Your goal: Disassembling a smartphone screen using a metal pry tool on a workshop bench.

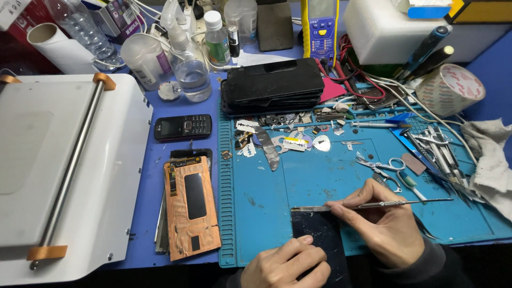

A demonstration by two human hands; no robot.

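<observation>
A dark phone screen panel (317,229) lies at the near edge of the blue work mat (320,170). My left hand (285,264) presses down on its near end, thumb on the glass. My right hand (381,221) grips a thin metal tool (394,203) like a pen. The tool's flat tip rests along the panel's far edge. A copper-backed display part (191,205) lies to the left of the mat.
A white machine with a metal bar (69,160) fills the left. A black keypad phone (183,127), a stack of dark screens (272,85), razor blades, scissors (381,166), tweezers (442,154), bottles, a tape roll (448,88) and a cloth (490,160) surround the mat.
</observation>
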